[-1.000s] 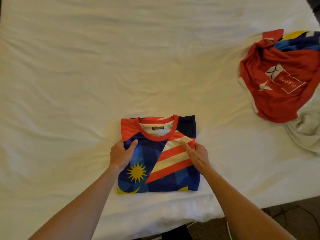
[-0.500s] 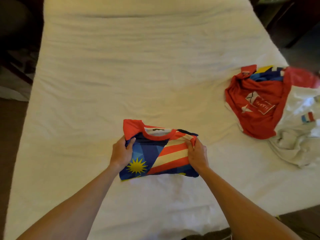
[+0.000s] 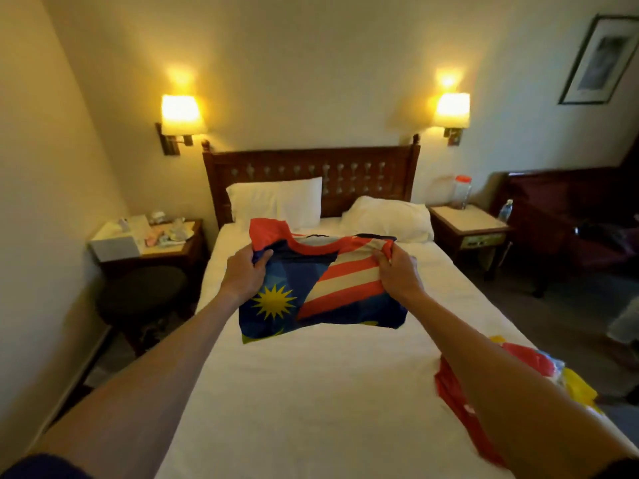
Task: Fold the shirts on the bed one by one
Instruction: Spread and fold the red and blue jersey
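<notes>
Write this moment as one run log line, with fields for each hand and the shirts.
left hand: grips folded flag shirt | right hand: grips same shirt, raised above bed | red shirt: unfolded

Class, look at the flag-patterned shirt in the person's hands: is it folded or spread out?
Folded. The flag-patterned shirt is a compact rectangle, collar on top, no sleeves hanging out, gripped by the left hand and right hand.

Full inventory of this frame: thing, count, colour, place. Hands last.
folded shirt: 1, blue, red and white stripes, yellow sun; held above bed
unfolded shirts: pile, red, yellow; bed's right edge
bed: 1, white sheet
pillows: 2, white, at headboard
headboard: 1, dark wood
wall lamps: 2, lit
nightstands: 2, either side
stool: 1, dark, left
picture: 1, right wall
left hand: grips shirt's left edge
right hand: grips right edge
</notes>
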The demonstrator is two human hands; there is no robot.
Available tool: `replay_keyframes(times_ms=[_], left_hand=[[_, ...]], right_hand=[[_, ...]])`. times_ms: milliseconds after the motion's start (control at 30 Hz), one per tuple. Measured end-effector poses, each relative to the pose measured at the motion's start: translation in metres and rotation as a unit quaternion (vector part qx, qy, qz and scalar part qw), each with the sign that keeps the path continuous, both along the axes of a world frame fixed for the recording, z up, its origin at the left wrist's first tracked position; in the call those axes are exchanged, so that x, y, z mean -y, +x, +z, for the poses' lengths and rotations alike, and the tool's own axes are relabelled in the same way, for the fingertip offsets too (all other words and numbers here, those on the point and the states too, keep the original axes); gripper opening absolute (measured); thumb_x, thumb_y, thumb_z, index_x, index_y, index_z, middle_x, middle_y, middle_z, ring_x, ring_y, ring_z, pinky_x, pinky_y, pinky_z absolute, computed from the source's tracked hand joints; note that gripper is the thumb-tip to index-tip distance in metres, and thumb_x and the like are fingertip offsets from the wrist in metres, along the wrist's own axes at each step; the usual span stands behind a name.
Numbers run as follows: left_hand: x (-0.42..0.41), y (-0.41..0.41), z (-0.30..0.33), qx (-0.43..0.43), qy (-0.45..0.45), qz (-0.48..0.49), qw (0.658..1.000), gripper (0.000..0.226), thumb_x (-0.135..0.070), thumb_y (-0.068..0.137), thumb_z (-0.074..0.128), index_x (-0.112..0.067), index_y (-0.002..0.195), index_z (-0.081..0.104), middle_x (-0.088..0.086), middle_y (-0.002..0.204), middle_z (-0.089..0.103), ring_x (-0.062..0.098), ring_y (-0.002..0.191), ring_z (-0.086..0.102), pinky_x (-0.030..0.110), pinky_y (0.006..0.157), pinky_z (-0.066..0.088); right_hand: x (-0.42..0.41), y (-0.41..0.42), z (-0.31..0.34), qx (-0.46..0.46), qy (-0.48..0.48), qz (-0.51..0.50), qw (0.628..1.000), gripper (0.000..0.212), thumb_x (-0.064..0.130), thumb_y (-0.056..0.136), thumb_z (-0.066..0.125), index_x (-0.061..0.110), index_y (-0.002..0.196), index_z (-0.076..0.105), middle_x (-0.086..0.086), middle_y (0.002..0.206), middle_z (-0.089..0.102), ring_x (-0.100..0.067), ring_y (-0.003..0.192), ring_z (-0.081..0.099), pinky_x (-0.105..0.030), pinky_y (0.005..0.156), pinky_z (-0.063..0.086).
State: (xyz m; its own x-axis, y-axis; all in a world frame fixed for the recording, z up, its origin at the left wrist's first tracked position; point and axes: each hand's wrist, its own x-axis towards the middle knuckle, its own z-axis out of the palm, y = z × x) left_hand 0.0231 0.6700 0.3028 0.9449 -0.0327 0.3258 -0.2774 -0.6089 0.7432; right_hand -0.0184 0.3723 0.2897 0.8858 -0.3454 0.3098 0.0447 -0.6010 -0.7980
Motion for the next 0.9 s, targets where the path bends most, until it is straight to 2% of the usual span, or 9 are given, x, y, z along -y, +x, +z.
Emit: replay_keyframes(times_ms=[67,133,200,333,467,533,633,733,900], left_hand=[[-0.008,-0.010,0.052,0.032,0.003,0.009,0.999,0.020,-0.033,0.101,0.055,-0.020,0.086,0.055,-0.007,0.070,0.055,0.018,0.069,0.052,0.024,0.056,0.033],[-0.013,-0.020,0.093,0.057,0.006,0.014,0.998,0.016,-0.031,0.101,0.055,-0.018,0.092,0.058,0.001,0.082,0.061,0.022,0.078,0.056,0.031,0.067,0.038],[-0.016,-0.035,0.128,0.086,0.010,0.029,0.996,0.015,-0.031,0.101,0.055,-0.018,0.094,0.058,0.004,0.088,0.062,0.023,0.082,0.056,0.031,0.072,0.038],[-0.021,-0.066,0.173,0.113,0.015,0.054,0.992,0.015,-0.030,0.101,0.055,-0.017,0.093,0.058,0.003,0.088,0.060,0.021,0.083,0.053,0.029,0.073,0.035],[-0.030,-0.096,0.194,0.124,0.022,0.085,0.988,0.023,-0.031,0.101,0.054,-0.011,0.103,0.064,0.003,0.093,0.061,0.021,0.087,0.053,0.030,0.077,0.036],[-0.043,-0.115,0.199,0.121,0.025,0.108,0.986,0.023,-0.031,0.101,0.054,-0.010,0.103,0.065,0.003,0.092,0.062,0.021,0.087,0.053,0.029,0.076,0.036],[-0.081,-0.146,0.205,0.109,0.027,0.158,0.981,0.017,-0.030,0.101,0.055,-0.017,0.094,0.061,0.001,0.087,0.060,0.020,0.083,0.052,0.028,0.075,0.035],[-0.136,-0.186,0.213,0.102,0.040,0.218,0.970,0.016,-0.031,0.101,0.054,-0.019,0.091,0.059,-0.006,0.078,0.056,0.019,0.079,0.051,0.028,0.073,0.035],[-0.243,-0.274,0.223,0.093,0.065,0.328,0.938,0.017,-0.031,0.102,0.054,-0.018,0.094,0.061,0.003,0.089,0.061,0.022,0.082,0.054,0.029,0.074,0.037]], right_hand=[[-0.006,-0.002,0.051,0.027,-0.006,0.010,1.000,0.025,0.039,0.106,0.039,0.024,0.114,0.057,0.012,0.088,0.053,-0.001,0.072,0.050,-0.025,0.077,0.042],[-0.009,-0.006,0.091,0.045,-0.024,0.016,0.999,0.029,0.038,0.105,0.040,0.020,0.119,0.059,0.010,0.089,0.054,-0.003,0.071,0.049,-0.028,0.078,0.042],[-0.011,-0.012,0.125,0.066,-0.026,0.041,0.997,0.030,0.037,0.104,0.043,0.017,0.120,0.059,0.006,0.095,0.058,-0.007,0.076,0.052,-0.028,0.078,0.043],[-0.013,-0.026,0.171,0.088,-0.040,0.076,0.992,0.031,0.034,0.104,0.045,0.013,0.120,0.060,0.005,0.096,0.058,-0.004,0.074,0.053,-0.013,0.063,0.040],[-0.021,-0.041,0.195,0.092,-0.030,0.119,0.988,0.036,0.038,0.103,0.046,0.010,0.121,0.059,-0.001,0.102,0.060,-0.016,0.086,0.058,-0.027,0.075,0.045],[-0.036,-0.045,0.201,0.095,-0.034,0.146,0.984,0.037,0.039,0.103,0.046,0.010,0.122,0.059,-0.001,0.102,0.060,-0.015,0.086,0.057,-0.026,0.076,0.045],[-0.078,-0.050,0.207,0.100,-0.035,0.195,0.975,0.034,0.038,0.103,0.046,0.011,0.119,0.058,-0.001,0.102,0.061,-0.012,0.084,0.057,-0.021,0.073,0.047],[-0.142,-0.056,0.213,0.102,-0.027,0.259,0.960,0.028,0.036,0.104,0.045,0.013,0.116,0.056,0.008,0.091,0.058,-0.004,0.079,0.056,-0.008,0.060,0.040],[-0.282,-0.079,0.222,0.083,-0.012,0.361,0.929,0.036,0.037,0.104,0.045,0.008,0.124,0.053,-0.001,0.102,0.059,-0.013,0.086,0.057,-0.023,0.076,0.045]])
